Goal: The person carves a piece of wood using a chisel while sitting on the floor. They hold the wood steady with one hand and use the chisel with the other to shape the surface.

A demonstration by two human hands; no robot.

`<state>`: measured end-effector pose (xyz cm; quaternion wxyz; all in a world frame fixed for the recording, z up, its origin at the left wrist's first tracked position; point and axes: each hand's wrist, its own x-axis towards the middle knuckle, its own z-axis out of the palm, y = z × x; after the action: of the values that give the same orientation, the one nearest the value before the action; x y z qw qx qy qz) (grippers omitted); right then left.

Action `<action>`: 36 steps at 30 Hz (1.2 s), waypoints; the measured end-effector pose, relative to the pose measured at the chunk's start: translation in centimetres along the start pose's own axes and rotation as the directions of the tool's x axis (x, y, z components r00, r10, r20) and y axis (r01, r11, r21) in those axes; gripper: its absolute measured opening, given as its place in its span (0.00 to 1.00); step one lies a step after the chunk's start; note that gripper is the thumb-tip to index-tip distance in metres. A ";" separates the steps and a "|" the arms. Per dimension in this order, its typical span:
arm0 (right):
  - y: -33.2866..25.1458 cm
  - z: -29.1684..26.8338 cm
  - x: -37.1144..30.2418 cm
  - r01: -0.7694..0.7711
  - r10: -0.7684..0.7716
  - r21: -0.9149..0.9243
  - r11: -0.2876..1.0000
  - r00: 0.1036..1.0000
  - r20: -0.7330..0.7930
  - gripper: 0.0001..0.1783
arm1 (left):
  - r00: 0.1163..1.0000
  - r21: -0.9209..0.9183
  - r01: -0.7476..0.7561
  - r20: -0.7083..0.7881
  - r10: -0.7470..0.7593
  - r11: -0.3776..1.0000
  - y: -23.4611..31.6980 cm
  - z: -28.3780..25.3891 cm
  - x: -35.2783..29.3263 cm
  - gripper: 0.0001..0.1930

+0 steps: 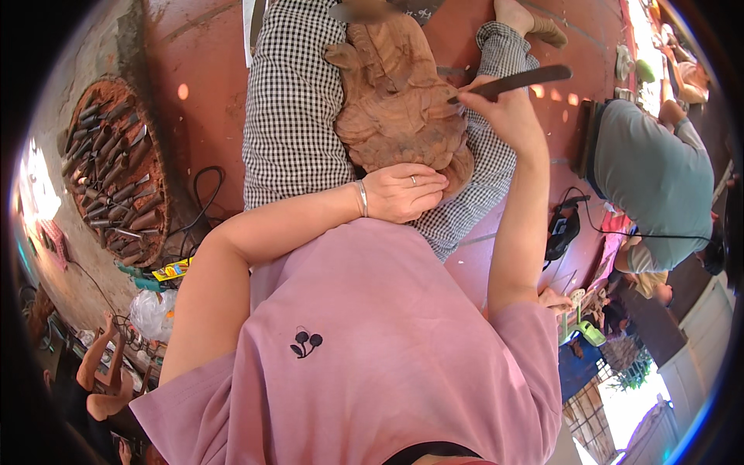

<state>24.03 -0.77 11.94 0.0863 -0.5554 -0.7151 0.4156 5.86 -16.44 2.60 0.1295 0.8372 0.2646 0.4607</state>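
Note:
A reddish-brown wood carving (pixel 399 108) with swirling relief lies across my lap between my checked trouser legs. My left hand (pixel 407 192), with a ring and a silver bracelet, holds the carving's near end, its fingers bent over the rounded edge. My right hand (pixel 500 108) is closed around a long dark carving tool (pixel 535 77) with a flat, slightly curved end sticking out to the right. The tool's other end meets the carving's right side; its exact tip is hard to make out. A blurred brown shape (pixel 368 10) covers the carving's far end.
On the left, a round basket (pixel 164 225) holds many wooden-handled chisels (pixel 108 155). Near it are a black cord (pixel 205 201) and a clear plastic bag (pixel 153 314). A person in a grey-green shirt (pixel 647 170) sits at the right, with a black cable (pixel 620 231) close by.

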 end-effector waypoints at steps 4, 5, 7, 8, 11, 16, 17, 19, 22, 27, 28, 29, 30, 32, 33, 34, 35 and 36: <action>0.1 -0.9 1.1 -0.259 0.250 0.431 0.864 0.965 0.080 0.10 | 1.000 0.006 -0.005 0.002 0.005 1.000 -0.1 0.0 0.0 0.09; -0.2 -1.1 1.1 -0.237 0.218 0.322 0.916 0.971 0.095 0.10 | 1.000 0.006 -0.004 -0.003 0.004 1.000 0.0 0.1 -0.1 0.09; -0.8 -1.4 1.2 -0.171 0.156 0.098 0.980 0.977 0.145 0.09 | 1.000 0.010 0.007 -0.010 -0.007 1.000 0.1 0.1 -0.2 0.09; -1.0 -1.7 1.6 -0.134 0.126 0.029 0.991 0.973 0.196 0.09 | 1.000 0.018 0.003 -0.010 -0.003 1.000 0.0 0.2 -0.3 0.09; -0.4 -2.4 2.6 -0.142 0.129 0.027 0.989 0.950 0.285 0.08 | 1.000 0.011 -0.008 0.006 0.008 1.000 0.0 -0.2 0.0 0.10; 0.8 -2.0 2.2 -0.312 0.253 0.391 0.866 0.948 0.195 0.07 | 0.999 0.007 -0.005 0.039 0.005 1.000 0.0 -0.1 -0.2 0.10; 0.7 -1.8 1.4 -0.292 0.244 0.436 0.851 0.956 0.163 0.07 | 0.999 0.016 -0.007 0.035 0.006 1.000 -0.1 -0.1 -0.2 0.10; 0.6 -0.9 -0.6 -0.188 0.183 0.332 0.925 0.982 0.047 0.08 | 1.000 0.028 -0.007 0.027 0.007 1.000 0.0 -0.2 -0.1 0.10; 0.8 1.7 -3.4 -0.073 0.111 0.320 0.945 0.988 -0.103 0.10 | 1.000 0.030 -0.006 0.028 0.005 1.000 0.0 0.0 -0.2 0.11; 0.4 5.6 -4.5 0.143 -0.149 -0.044 0.989 0.905 -0.399 0.07 | 0.998 0.038 -0.014 0.062 0.012 0.999 0.0 -0.3 0.0 0.11; 0.2 6.1 -4.5 0.146 -0.180 -0.110 0.983 0.884 -0.431 0.07 | 0.998 0.040 -0.015 0.066 0.012 0.999 -0.1 -0.4 0.1 0.11; -0.1 6.6 -4.6 0.147 -0.213 -0.175 0.974 0.862 -0.460 0.07 | 0.998 0.043 -0.017 0.062 0.014 0.999 -0.1 -0.3 0.0 0.11; -0.8 6.8 -4.7 0.110 -0.164 -0.139 0.984 0.861 -0.482 0.09 | 0.998 0.048 -0.018 0.057 0.016 0.999 -0.1 -0.2 0.0 0.11; 0.2 6.9 -4.4 0.146 -0.179 -0.106 0.984 0.856 -0.486 0.09 | 0.999 0.050 -0.020 0.051 0.017 0.999 -0.1 -0.1 0.0 0.11; 0.6 6.9 -4.4 0.162 -0.185 -0.088 0.983 0.853 -0.488 0.09 | 0.999 0.047 -0.019 0.050 0.017 0.999 -0.1 -0.2 0.0 0.10; 0.4 6.4 -4.5 0.030 0.089 0.249 0.968 0.888 -0.452 0.08 | 0.999 0.044 -0.019 0.049 0.016 0.999 0.0 -0.2 0.0 0.10; 0.9 5.3 -4.0 -0.009 0.159 0.366 0.931 0.910 -0.382 0.07 | 0.999 0.045 -0.016 0.044 0.014 0.999 0.0 -0.2 -0.1 0.10; 0.9 4.5 -3.7 -0.084 0.204 0.315 0.945 0.906 -0.370 0.07 | 0.999 0.046 -0.014 0.038 0.012 0.999 -0.1 -0.1 -0.1 0.10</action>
<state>23.38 -6.23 9.69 0.2795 -0.6610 -0.5699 0.4002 5.70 -16.43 2.55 0.1121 0.8504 0.2670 0.4393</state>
